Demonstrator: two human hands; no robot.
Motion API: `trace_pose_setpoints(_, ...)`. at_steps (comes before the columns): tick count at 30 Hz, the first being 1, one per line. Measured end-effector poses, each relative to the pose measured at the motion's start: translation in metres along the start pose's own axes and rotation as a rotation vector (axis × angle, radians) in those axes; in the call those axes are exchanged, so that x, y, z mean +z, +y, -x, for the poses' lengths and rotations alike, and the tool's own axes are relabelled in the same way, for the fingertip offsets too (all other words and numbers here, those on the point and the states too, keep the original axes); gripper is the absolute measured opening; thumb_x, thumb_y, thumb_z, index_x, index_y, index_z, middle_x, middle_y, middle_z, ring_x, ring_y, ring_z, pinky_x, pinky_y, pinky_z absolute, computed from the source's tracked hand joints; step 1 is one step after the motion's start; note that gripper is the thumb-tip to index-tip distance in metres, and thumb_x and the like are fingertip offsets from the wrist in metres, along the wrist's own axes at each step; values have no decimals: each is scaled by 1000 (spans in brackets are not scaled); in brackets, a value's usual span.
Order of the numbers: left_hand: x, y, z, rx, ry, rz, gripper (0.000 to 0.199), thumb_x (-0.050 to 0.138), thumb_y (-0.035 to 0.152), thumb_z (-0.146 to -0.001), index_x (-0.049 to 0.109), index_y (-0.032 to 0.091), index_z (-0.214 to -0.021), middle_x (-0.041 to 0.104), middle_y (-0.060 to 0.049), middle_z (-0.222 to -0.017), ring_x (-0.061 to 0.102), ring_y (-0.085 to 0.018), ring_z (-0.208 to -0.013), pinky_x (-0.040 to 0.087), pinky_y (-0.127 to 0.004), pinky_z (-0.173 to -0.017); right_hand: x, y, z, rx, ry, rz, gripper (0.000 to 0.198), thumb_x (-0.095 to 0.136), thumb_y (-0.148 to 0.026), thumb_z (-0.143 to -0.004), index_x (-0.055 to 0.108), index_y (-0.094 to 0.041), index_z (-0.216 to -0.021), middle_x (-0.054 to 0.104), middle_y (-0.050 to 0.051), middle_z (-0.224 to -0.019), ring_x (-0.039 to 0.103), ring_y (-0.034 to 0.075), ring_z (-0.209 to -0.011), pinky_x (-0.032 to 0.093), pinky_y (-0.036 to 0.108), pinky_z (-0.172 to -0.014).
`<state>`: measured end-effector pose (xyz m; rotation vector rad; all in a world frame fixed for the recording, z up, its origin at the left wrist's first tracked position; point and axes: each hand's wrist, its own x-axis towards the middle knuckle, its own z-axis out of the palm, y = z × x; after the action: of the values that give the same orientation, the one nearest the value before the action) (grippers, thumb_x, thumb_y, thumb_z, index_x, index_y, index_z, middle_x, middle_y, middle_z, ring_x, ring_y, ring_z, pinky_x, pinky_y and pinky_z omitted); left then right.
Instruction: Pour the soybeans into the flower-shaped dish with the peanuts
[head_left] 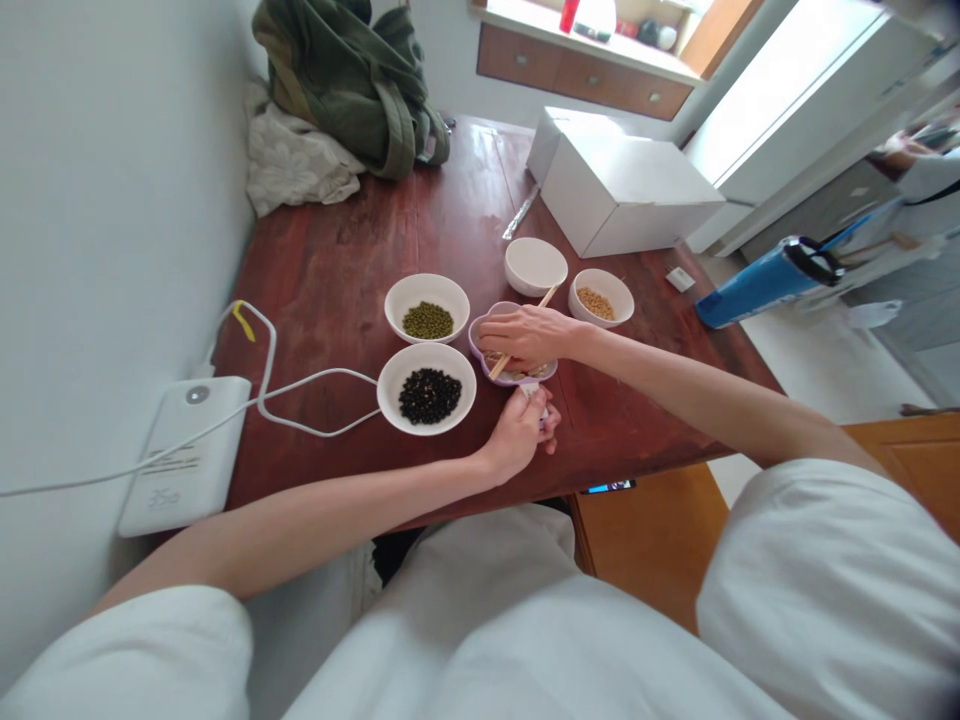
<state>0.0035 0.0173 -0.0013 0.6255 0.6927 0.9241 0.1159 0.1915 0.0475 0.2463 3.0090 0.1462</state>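
Head view, lilac bowl (475, 342), pale pieces (534, 371) inside

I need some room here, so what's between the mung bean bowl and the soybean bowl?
In the head view, the purple flower-shaped dish lies between them, with the right hand over it holding chopsticks. A white bowl sits slightly farther back.
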Motion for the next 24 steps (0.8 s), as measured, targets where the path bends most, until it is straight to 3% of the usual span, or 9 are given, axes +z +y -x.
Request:
trace_pose_setpoints(6, 0, -1, -1, 6, 8, 2, 26, 63, 44, -113, 48, 24, -105, 53, 7, -71, 40, -11, -54, 52, -23, -54, -4, -9, 3, 159, 28, 3, 47, 66, -42, -111, 65, -12, -148, 75, 20, -144, 65, 32, -122, 38, 36, -68)
trace_pose_setpoints(11, 0, -2, -1, 5, -9, 7, 24, 61, 41, -114, 49, 23, -105, 54, 6, -72, 40, -10, -54, 53, -24, -54, 2, -5, 3, 128, 25, -68, 37, 67, -43, -111, 71, -13, -133, 79, 17, -134, 67, 30, -113, 36, 37, -71)
trace_pose_setpoints(16, 0, -5, 1, -38, 20, 79, 32, 72, 48, -110, 53, 22, -105, 58, 4, -76, 44, -10, -57, 54, -25, -60, 6, -1, 1, 63, 50, -95, 29, 64, -41, -111, 71, -15, -121, 79, 14, -117, 67, 27, -100, 35, 37, -76)
trace_pose_setpoints(24, -5, 4, 0, -127, -17, 297, 21, 73, 36, -105, 64, 17, -106, 67, -3, -83, 59, -15, -67, 55, -28, -68, 9, 0, -1, -5, 102, -112, 29, 62, -41, -112, 70, -15, -121, 79, 13, -116, 66, 25, -93, 32, 37, -75)
